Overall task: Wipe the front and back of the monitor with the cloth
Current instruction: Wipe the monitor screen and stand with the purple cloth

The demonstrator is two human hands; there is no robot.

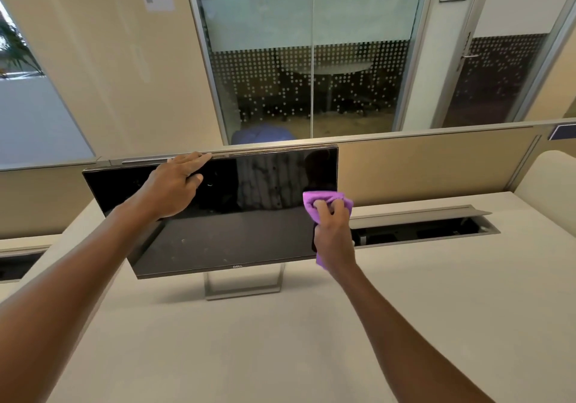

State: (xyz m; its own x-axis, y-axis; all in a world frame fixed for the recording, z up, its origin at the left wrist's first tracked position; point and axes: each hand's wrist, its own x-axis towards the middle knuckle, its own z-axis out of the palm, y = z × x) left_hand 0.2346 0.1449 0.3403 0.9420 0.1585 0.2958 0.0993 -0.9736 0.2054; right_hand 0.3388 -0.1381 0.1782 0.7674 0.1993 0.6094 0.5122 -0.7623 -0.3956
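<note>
- Monitor (224, 215) stands on a pale desk (280, 340), just in front of a low beige partition (420, 166), its long axis running left to right across the view.
- Its dark, switched-off screen faces the person and leans back a little, so the top edge sits farther away than the bottom bezel with the small logo.
- A silver open-frame stand (243, 284) carries the panel and rests flat on the desk below the bottom edge.
- The left hand (174, 184) grips the monitor's top edge left of centre: the fingers curl over the rim toward the back, while the thumb lies on the front glass.
- The right hand (332, 231) pinches a bunched purple cloth (324, 203) and presses it against the screen's right edge, about halfway up; the fingers are closed on the fabric.
- Part of the cloth hangs down under the right wrist, past the lower right corner of the panel.
- A long open cable slot (430, 228) runs along the desk to the right of the monitor.
- Behind the partition stand a glass wall (311, 60) with a dotted film and a glazed door (498, 75).
</note>
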